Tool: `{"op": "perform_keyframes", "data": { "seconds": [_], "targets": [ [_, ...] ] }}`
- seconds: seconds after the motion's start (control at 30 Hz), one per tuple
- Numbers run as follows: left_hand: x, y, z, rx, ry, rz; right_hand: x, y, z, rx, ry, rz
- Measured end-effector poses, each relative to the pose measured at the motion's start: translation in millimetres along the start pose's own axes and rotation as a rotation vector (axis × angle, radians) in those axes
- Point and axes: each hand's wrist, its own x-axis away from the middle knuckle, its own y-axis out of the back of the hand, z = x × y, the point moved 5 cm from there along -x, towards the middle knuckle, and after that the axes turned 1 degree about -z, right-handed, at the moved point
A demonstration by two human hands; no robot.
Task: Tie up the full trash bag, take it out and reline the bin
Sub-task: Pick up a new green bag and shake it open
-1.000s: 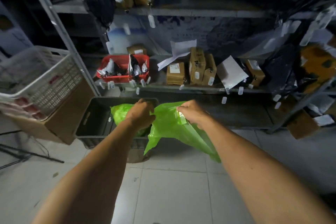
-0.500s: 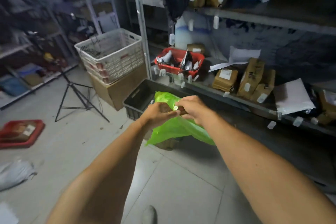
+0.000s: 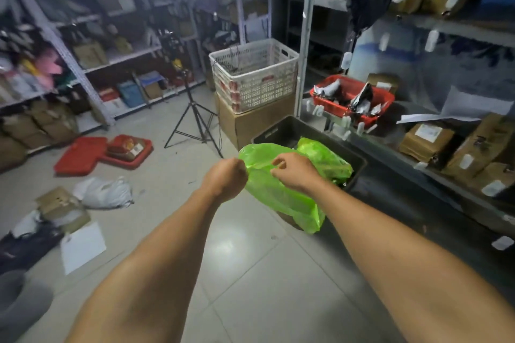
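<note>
A thin bright green plastic bag (image 3: 281,198) hangs in the air in front of me, limp and flat. My left hand (image 3: 227,177) is closed on its upper left edge. My right hand (image 3: 295,171) pinches the upper edge a little to the right. Behind the bag stands a dark grey crate-like bin (image 3: 281,131) on the floor against the right shelf. More green plastic (image 3: 326,159) lies in that bin, partly hidden by my right hand.
A white basket (image 3: 253,75) sits on a cardboard box (image 3: 256,122) left of the bin. A black tripod (image 3: 195,117) stands beyond. Red trays (image 3: 103,152), a white sack (image 3: 103,192) and papers litter the floor at left. Metal shelves with parcels (image 3: 429,139) run along the right.
My view has swung left, showing the room's left side. My hands have lifted the green bag's edge and drawn a little apart along it.
</note>
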Motion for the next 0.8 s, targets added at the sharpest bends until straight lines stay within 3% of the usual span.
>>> {"op": "perform_keyframes", "data": {
  "seconds": [0.3,0.8],
  "targets": [
    [78,54,127,-0.110,0.201,-0.217,6,-77,87,0.406,0.286,0.013],
    [247,141,330,-0.151,0.580,-0.339,73,-226,273,0.489,0.593,0.050]
  ]
}}
